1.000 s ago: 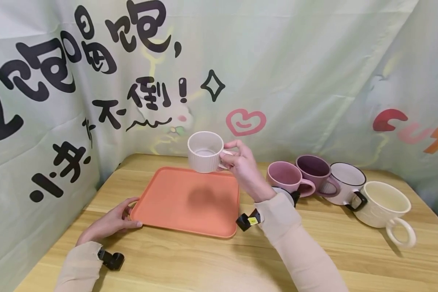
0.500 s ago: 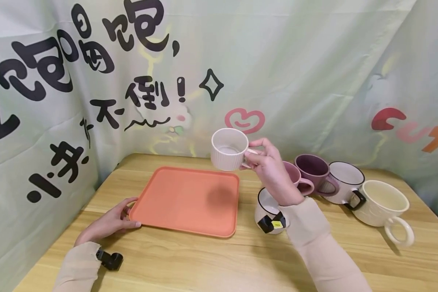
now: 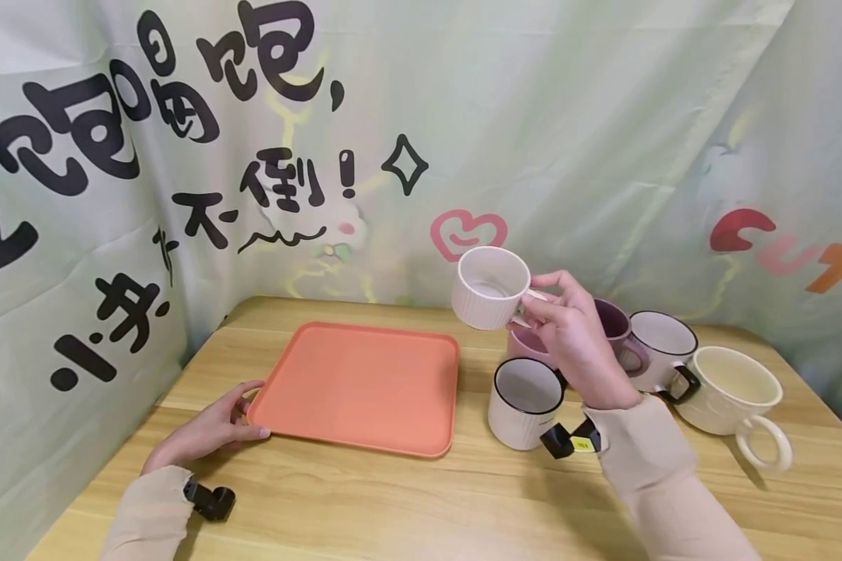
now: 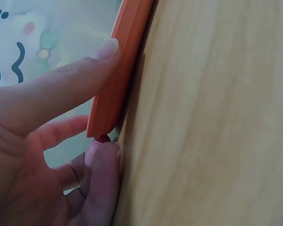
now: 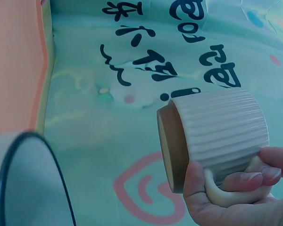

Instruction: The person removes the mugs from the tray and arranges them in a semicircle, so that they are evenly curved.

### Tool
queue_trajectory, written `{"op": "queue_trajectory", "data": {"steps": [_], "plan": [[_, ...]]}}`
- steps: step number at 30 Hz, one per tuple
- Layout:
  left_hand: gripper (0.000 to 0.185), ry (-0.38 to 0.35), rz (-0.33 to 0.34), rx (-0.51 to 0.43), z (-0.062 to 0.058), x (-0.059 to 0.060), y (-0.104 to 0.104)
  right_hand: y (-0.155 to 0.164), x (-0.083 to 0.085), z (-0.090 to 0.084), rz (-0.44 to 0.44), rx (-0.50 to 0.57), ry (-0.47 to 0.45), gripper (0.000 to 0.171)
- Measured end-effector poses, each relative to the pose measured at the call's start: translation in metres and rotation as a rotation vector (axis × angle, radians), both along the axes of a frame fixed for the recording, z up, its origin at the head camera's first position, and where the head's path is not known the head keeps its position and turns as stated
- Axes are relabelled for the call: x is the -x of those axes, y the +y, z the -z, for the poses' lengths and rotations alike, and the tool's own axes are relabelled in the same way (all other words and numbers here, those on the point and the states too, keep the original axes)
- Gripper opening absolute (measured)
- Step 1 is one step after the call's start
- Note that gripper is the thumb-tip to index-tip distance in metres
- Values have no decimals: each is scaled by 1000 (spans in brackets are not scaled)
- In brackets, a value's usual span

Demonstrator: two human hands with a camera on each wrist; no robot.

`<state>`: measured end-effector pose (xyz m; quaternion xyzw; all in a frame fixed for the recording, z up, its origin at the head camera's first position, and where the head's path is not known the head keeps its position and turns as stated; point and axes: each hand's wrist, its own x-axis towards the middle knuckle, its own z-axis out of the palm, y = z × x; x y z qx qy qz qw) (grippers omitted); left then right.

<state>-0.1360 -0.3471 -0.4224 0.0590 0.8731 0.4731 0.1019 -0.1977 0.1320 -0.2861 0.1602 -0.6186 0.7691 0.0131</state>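
My right hand (image 3: 578,335) grips the handle of a white ribbed mug (image 3: 489,300) and holds it in the air, right of the tray's far corner. In the right wrist view that mug (image 5: 221,134) shows its fluted side and unglazed base, with fingers curled through the handle. My left hand (image 3: 206,428) holds the left edge of an orange tray (image 3: 365,389) lying on the table. In the left wrist view the thumb lies on the tray's rim (image 4: 122,66) and fingertips are tucked at its lower edge. A white mug with a black rim (image 3: 519,425) stands below the raised mug.
A pink mug (image 3: 522,345), partly hidden by my right hand, stands behind the black-rimmed one. Farther right are a purple mug (image 3: 613,323), another black-rimmed white mug (image 3: 649,362) and a cream mug (image 3: 726,401) with a ring handle. A printed curtain (image 3: 568,117) hangs behind the wooden table (image 3: 365,506).
My right hand has carried the ribbed mug rightward, from over the tray to beyond its right edge. The near black-rimmed mug is now uncovered. My left hand stays at the tray.
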Motion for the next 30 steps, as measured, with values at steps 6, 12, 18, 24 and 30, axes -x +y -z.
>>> {"op": "queue_trajectory", "data": {"steps": [6, 12, 18, 24, 30], "plan": [[91, -21, -2, -24, -1, 0, 0, 18, -1, 3, 23, 37, 8, 14], [91, -17, -3, -29, 0, 1, 0, 37, 0, 10, 27, 116, 41, 16], [91, -22, 0, -38, 0, 1, -2, 54, -3, 14, -12, 204, 62, 18], [91, -11, 3, -20, -1, 1, -2, 68, -5, 16, 13, 189, 63, 14], [90, -13, 6, -34, 0, 0, -1, 80, -8, 22, -9, 289, 70, 16]]}}
